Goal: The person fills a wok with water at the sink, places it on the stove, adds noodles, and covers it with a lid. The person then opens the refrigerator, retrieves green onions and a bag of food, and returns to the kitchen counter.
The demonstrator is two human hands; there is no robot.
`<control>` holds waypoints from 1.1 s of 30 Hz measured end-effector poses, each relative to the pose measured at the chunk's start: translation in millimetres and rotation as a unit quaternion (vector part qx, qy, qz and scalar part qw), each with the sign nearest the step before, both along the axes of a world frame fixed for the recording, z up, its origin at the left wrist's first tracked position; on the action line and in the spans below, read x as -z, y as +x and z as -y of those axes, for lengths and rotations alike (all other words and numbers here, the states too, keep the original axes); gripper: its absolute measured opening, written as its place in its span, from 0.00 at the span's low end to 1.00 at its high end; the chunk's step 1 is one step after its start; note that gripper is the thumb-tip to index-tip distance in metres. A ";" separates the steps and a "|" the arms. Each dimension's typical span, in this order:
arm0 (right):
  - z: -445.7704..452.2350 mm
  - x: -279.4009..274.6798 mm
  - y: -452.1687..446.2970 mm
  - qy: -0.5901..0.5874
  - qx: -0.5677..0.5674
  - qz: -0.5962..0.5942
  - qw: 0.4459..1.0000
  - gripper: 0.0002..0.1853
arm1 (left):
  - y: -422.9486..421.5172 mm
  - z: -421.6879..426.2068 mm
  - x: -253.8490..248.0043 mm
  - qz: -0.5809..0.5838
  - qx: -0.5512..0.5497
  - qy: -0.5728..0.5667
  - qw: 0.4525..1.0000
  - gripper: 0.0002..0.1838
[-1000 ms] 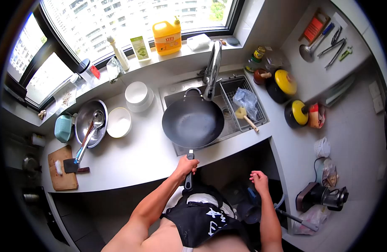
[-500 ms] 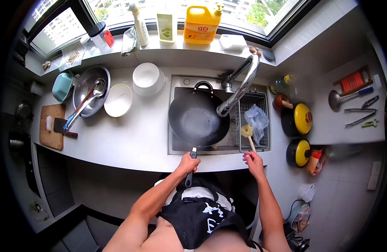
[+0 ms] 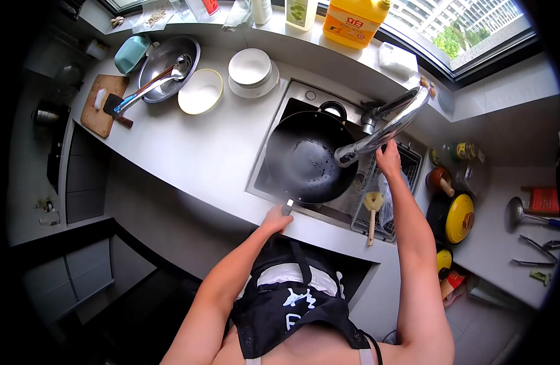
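Note:
My left hand is closed around the handle of a black wok. The wok rests in the sink, with wet droplets across its inside. My right hand is at the chrome faucet, fingers curled against its spout and partly hidden behind it. Below that arm, the pot brush with a wooden handle lies over the front of the wire basket. A clear plastic bag sits in the basket, partly covered by my right forearm.
Left on the counter are white bowls, a yellow-rimmed bowl, a steel basin with utensils, and a cutting board with a cleaver. A yellow detergent jug stands on the sill. A yellow-lidded pot is at right.
My right hand has left the pot brush and moved up to the faucet. The brush now lies over the basket's front. My left hand stays on the wok handle. The view has turned.

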State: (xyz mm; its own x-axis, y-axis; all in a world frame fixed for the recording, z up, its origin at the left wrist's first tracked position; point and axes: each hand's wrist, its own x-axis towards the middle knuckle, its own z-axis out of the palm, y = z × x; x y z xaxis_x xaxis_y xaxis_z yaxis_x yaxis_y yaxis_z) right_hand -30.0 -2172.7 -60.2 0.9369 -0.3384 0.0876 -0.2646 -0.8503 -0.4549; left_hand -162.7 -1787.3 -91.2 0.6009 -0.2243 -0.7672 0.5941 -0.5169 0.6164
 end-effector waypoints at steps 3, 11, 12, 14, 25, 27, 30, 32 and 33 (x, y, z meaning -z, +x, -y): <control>-0.2 -5.9 5.5 0.018 -0.009 -0.051 0.998 0.25 | 0.2 0.2 6.0 0.000 0.009 0.027 1.000 0.16; -20.3 -1.8 -12.3 0.038 -0.028 -0.149 0.988 0.30 | -1.2 0.6 13.2 -0.023 -0.027 0.038 0.999 0.16; -20.6 0.1 -13.9 0.035 -0.036 -0.143 0.988 0.32 | -1.7 0.7 13.4 -0.041 -0.034 0.025 0.998 0.16; -18.9 1.1 -14.5 0.029 -0.043 -0.137 0.989 0.33 | -0.5 2.5 13.4 -0.057 -0.041 0.008 0.997 0.15; -31.4 -1.0 -12.8 -0.009 -0.035 -0.150 0.988 0.34 | 1.8 0.1 4.1 -0.071 -0.059 -0.012 0.996 0.12; -31.7 -2.2 -12.2 -0.007 -0.030 -0.158 0.987 0.34 | 2.4 0.5 1.4 -0.070 -0.061 -0.014 0.996 0.11; -34.6 -7.7 -12.0 -0.007 -0.023 -0.173 0.985 0.34 | 0.8 0.1 2.5 -0.068 -0.065 -0.017 0.995 0.10; -34.8 -8.9 -11.5 -0.010 -0.022 -0.178 0.984 0.34 | 0.4 0.3 3.4 -0.066 -0.068 -0.020 0.995 0.10; -34.3 -8.1 -11.3 -0.009 -0.023 -0.173 0.985 0.34 | 1.3 0.6 0.1 -0.068 -0.067 -0.020 0.995 0.10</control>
State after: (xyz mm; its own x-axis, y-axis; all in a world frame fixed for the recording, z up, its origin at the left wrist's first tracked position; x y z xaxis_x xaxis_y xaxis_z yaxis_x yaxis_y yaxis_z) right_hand -41.3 -2138.4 -52.1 0.9259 -0.2962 -0.2345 -0.3623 -0.8720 -0.3291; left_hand -161.4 -1787.9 -91.3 0.5188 -0.1815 -0.8354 0.7349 -0.4047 0.5442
